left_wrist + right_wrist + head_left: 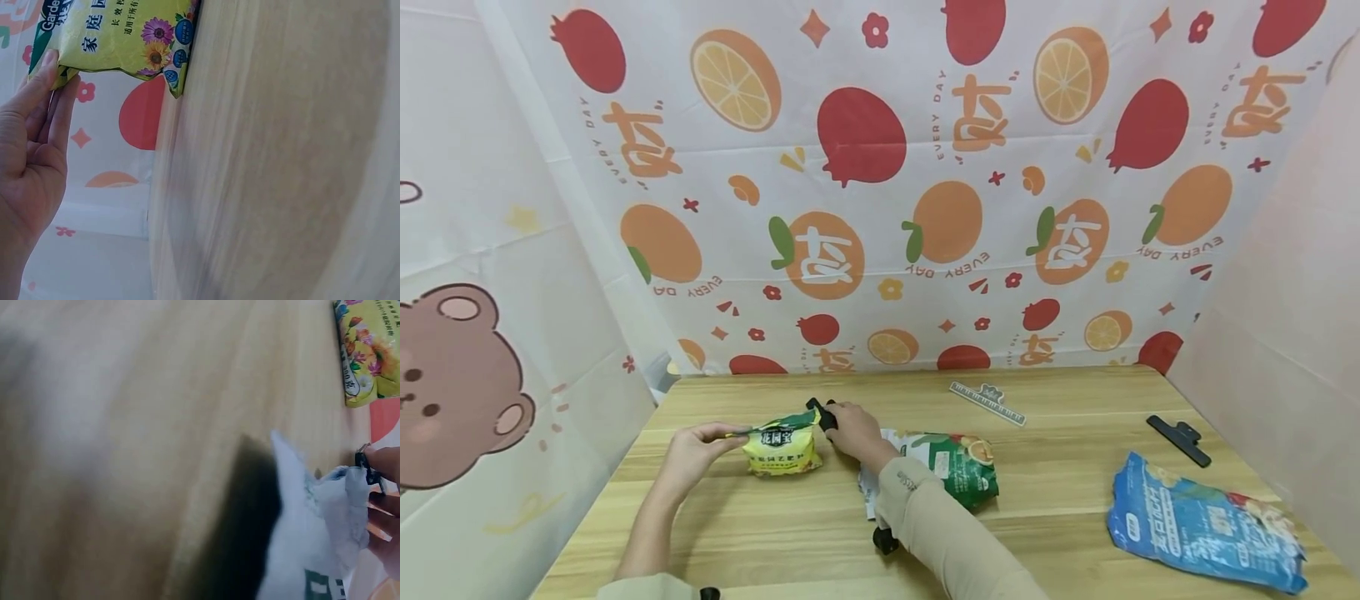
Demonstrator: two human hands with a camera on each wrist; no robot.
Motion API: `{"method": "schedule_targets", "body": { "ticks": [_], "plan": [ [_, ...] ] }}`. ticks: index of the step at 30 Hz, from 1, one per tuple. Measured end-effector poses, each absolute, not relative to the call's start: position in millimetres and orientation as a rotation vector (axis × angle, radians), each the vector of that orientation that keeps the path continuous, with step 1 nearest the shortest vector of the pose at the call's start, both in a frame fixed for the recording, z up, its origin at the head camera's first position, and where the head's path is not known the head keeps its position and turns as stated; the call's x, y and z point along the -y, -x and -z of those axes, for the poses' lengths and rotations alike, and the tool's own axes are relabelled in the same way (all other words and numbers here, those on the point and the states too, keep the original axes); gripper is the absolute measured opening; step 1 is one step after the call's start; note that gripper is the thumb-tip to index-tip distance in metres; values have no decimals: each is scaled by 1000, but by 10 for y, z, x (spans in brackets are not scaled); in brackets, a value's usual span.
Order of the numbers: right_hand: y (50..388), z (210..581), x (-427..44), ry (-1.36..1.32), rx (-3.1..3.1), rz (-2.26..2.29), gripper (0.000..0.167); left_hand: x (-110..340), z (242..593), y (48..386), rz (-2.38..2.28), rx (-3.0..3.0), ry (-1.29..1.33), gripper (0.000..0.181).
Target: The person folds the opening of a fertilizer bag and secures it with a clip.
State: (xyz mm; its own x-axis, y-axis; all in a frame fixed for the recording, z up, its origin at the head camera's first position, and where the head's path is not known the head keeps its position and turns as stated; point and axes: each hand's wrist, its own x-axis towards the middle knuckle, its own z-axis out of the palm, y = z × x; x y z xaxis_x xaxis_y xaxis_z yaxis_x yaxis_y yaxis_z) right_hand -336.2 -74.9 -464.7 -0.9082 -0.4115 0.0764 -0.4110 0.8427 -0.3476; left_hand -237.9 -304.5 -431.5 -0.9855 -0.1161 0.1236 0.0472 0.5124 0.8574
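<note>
A yellow-and-green plant fertilizer bag (784, 454) stands on the wooden table, its green top pulled flat. My left hand (688, 458) pinches the top left corner between thumb and fingers, also seen in the left wrist view on the bag (125, 34). At the bag's top right corner, my right hand (853, 429) holds a black bag clip (824, 417). The right wrist view shows the clip (367, 464) in the fingertips, apart from the bag's printed body (372, 353). Whether the clip touches the top edge is hidden.
A white-and-green bag (962, 475) lies partly under my right forearm. Farther right are a blue bag (1206, 529) and another black clip (1180, 439). A white clip with a piano-key pattern (987, 403) lies near the table's back edge, before a fruit-print curtain (910, 292).
</note>
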Motion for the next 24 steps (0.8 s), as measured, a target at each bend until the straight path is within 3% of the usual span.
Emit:
{"method": "schedule_targets", "body": {
  "ticks": [4,10,15,24],
  "plan": [
    [3368,4663,756,669,-3055,664,39,3049,4319,2379,1455,2583,-41,37],
    [3367,4636,775,523,-3034,846,51,3058,4328,2391,1443,2587,-23,36],
    [3369,4630,785,415,-2996,1001,35,3069,4337,2388,1456,2583,-22,36],
    [3361,4670,788,478,-3023,672,49,3054,4328,2372,1495,2572,-34,37]
  ]
}}
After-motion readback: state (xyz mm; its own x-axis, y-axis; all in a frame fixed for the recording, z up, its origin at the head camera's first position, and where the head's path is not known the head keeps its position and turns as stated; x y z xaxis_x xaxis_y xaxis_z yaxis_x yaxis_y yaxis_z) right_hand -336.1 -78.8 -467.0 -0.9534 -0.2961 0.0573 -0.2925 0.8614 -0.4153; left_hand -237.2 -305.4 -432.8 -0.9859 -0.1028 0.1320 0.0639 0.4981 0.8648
